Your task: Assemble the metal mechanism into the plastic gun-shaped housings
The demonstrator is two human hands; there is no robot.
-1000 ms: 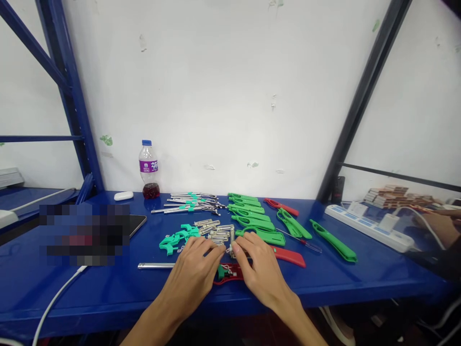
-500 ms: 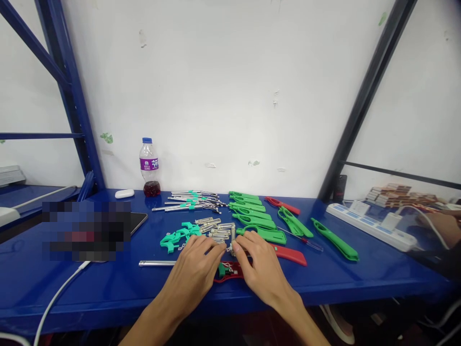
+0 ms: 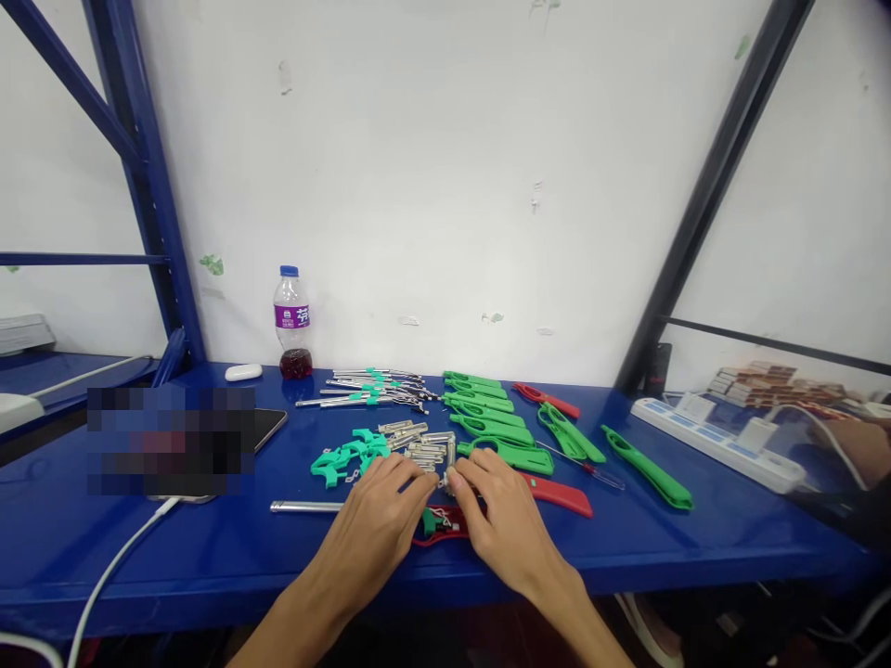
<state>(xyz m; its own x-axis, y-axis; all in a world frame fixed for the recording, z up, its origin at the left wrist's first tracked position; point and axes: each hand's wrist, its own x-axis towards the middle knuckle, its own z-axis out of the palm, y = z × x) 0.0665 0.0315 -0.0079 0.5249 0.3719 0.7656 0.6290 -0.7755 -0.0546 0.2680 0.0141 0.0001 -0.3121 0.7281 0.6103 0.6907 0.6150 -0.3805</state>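
Note:
My left hand (image 3: pixel 386 506) and my right hand (image 3: pixel 507 510) meet fingertip to fingertip above an opened red lighter shell (image 3: pixel 426 540). Inside that shell sit a green trigger (image 3: pixel 432 521) and thin white wires; a long metal tube (image 3: pixel 304 507) sticks out to the left. At my right thumb and forefinger is one end of a slim translucent fuel tank (image 3: pixel 451 451), pointing away from me. My left thumb and fingers are pinched close to the same end; whatever they grip is too small to make out. A second red shell piece (image 3: pixel 562 494) extends beyond my right hand.
Teal triggers (image 3: pixel 341 459) and several clear tanks (image 3: pixel 426 450) lie just beyond my hands. Metal tubes (image 3: pixel 368 394), green shells (image 3: pixel 508 455) and a screwdriver (image 3: pixel 591 469) are farther back. A bottle (image 3: pixel 293 325), phone (image 3: pixel 268 427) and power strip (image 3: pixel 720 445) stand around. Another person's hand (image 3: pixel 845 445) is at right.
The camera view has shifted slightly. My hands keep almost the same pinched pose over the red shell, with only tiny fingertip movement.

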